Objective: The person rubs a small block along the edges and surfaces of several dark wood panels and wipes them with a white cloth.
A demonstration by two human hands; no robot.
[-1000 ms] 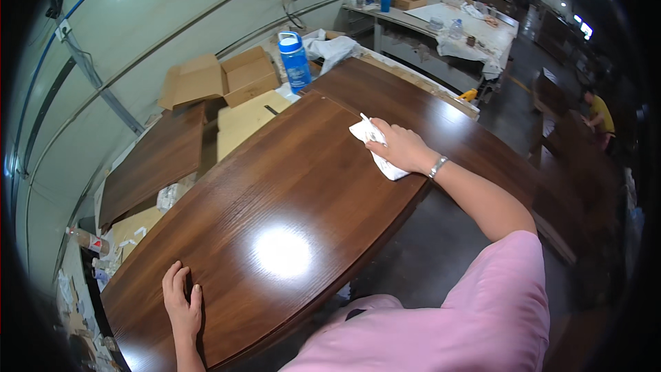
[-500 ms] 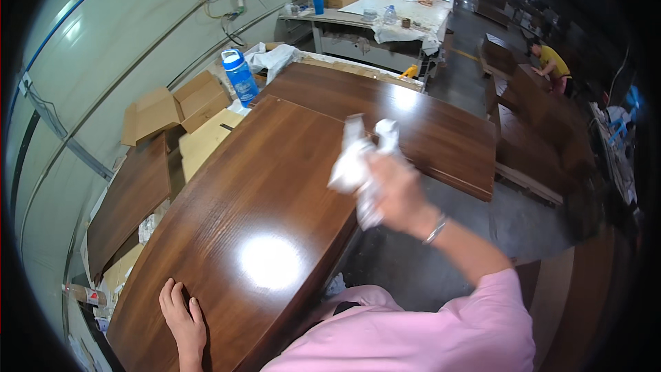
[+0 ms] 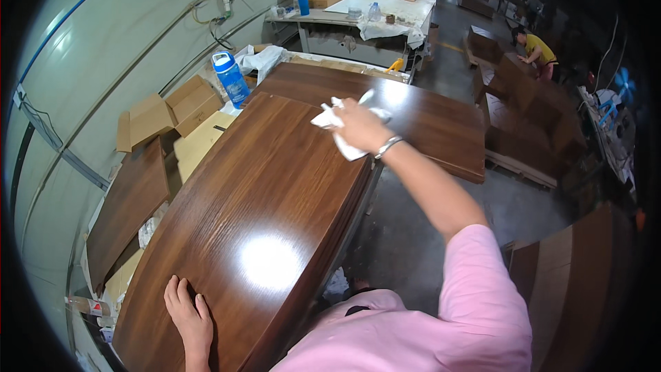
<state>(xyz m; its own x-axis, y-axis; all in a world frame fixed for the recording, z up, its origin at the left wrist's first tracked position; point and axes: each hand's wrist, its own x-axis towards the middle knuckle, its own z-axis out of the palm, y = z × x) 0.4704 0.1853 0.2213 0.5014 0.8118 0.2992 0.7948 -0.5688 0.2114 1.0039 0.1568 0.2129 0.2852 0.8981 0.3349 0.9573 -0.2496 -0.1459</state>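
Farther forward than half a second ago, the crumpled white cloth (image 3: 351, 151) is clutched in the grip of the right hand (image 3: 361, 127); the far corner of the glossy dark-brown wooden panel (image 3: 220, 200) is partly covered, its near end pressed by the left hand (image 3: 191, 317), loosely spread.

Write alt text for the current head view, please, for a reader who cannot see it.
A person's right hand holds a white cloth at the far end of a brown wooden panel; the left hand rests on its near end. Near it are another brown panel, a blue bottle and an open cardboard box.
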